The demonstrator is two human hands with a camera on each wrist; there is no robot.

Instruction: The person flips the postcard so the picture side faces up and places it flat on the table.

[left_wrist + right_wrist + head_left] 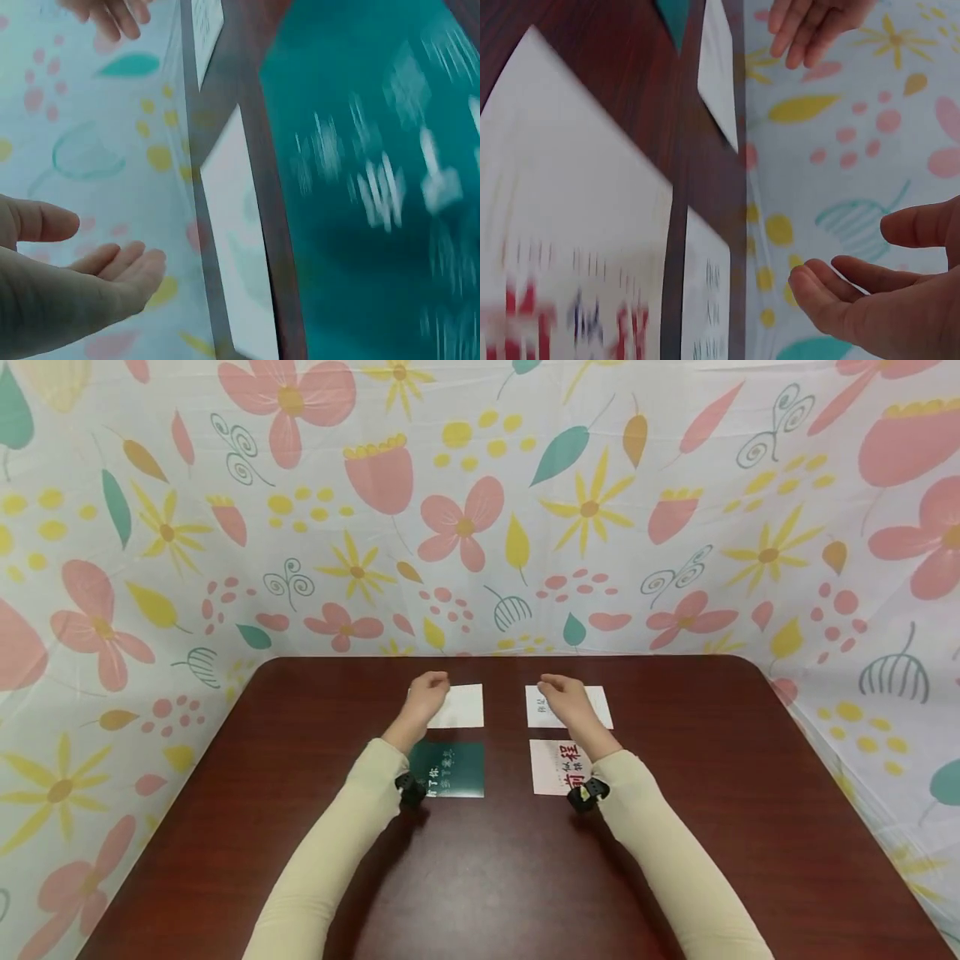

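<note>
My left hand [426, 702] is raised over a plain white card [465, 706] at the back left. It holds nothing; in the left wrist view its fingers [120, 281] are loosely bent, the thumb apart from them. Above the back right white card [599, 703], which bears small dark characters, is my right hand [568, 702]. That hand is bare of any object too, and the right wrist view shows its fingers [829, 292] relaxed with a gap to the thumb. A dark green card [461, 768] with white writing lies below the left wrist. Near the right wrist lies a pale card [550, 768] with large red characters.
The four-cornered dark red-brown table [480, 877] has rounded far corners. A white cloth [480, 585] with flowers and leaves hangs behind and beside it. Small black devices [410, 789] are strapped at both wrists.
</note>
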